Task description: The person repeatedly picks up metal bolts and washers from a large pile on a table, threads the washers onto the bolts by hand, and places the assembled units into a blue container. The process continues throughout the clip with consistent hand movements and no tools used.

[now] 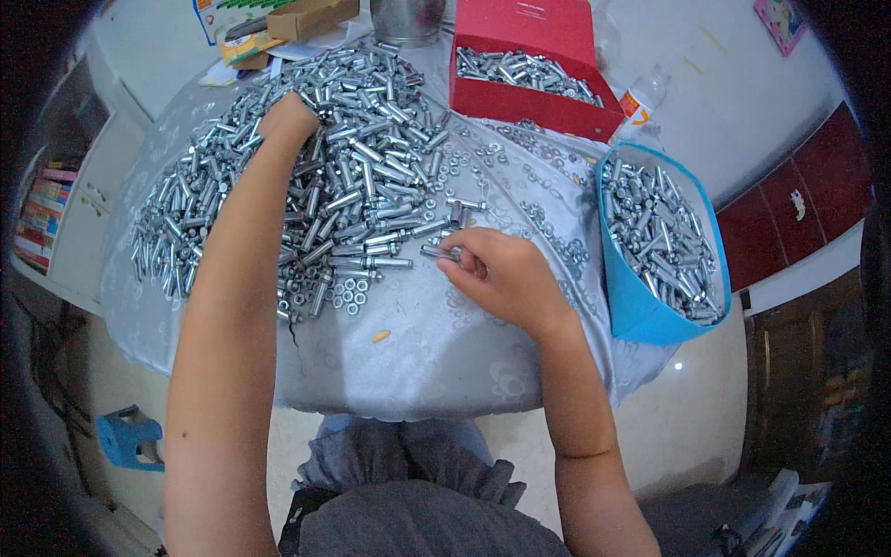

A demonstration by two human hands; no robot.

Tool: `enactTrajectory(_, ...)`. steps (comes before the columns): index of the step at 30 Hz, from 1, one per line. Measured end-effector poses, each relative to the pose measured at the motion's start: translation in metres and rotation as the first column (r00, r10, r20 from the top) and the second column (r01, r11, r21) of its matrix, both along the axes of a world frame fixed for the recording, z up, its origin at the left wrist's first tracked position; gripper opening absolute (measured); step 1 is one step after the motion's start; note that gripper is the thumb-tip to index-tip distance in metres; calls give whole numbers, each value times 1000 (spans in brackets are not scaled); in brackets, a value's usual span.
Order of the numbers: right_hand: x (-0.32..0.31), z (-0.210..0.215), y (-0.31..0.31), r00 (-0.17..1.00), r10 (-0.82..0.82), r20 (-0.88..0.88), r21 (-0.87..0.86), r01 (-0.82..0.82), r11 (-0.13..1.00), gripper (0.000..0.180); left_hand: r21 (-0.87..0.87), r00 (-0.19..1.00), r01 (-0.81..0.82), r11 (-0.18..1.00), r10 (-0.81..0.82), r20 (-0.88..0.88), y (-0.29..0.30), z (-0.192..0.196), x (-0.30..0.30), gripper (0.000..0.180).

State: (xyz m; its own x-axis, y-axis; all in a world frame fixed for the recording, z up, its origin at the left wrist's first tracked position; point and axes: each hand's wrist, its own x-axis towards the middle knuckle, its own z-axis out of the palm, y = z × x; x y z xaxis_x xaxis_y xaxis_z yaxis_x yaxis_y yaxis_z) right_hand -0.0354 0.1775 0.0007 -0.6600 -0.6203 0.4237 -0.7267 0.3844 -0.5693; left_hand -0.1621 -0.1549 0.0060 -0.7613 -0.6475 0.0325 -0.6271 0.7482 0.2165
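Observation:
A large heap of silver expansion bolts [362,176] covers the left and middle of the table. My left hand [290,119] reaches into the far part of this heap; its fingers are hidden behind the back of the hand and among the bolts. Just right of the heap's near edge, my right hand [506,274] is closed, with thumb and index finger pinching an expansion bolt [434,252]. Loose hex nuts [350,297] lie at the heap's near edge. More nuts [557,237] are scattered over the cloth beyond my right hand.
A blue fabric bin [661,327] full of bolts stands at the right. An open red box [543,110] at the back holds more bolts. Behind the heap are a metal pot [406,20] and a cardboard box [311,17]. A clear bottle [643,93] stands beside the red box.

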Motion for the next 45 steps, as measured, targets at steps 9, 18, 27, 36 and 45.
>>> enactTrajectory(9, 1, 0, 2, 1000, 16, 1, 5, -16, 1000, 14, -13, 989, -135, 991, 134, -62, 9, -1, 7, 37)
enactTrajectory(18, -2, 3, 5, 1000, -14, 17, 70, 12, 997, 15, 91, 986, -134, 987, 142, -87, 3, -1, 16, 46)
enactTrajectory(27, -2, 6, 5, 999, -32, 41, 71, 29, 997, 16, 351, 977, -19, 936, 92, -192, -48, -14, 1, 46)
enactTrajectory(36, -1, 5, 5, 996, -51, 72, 77, 46, 996, 16, 424, 969, 68, 903, 42, -245, -56, 6, 18, 47)
enactTrajectory(45, 1, 5, 1, 987, -50, 150, 11, 48, 999, 16, 460, 833, 381, 802, -81, -547, -51, 36, 55, 35)
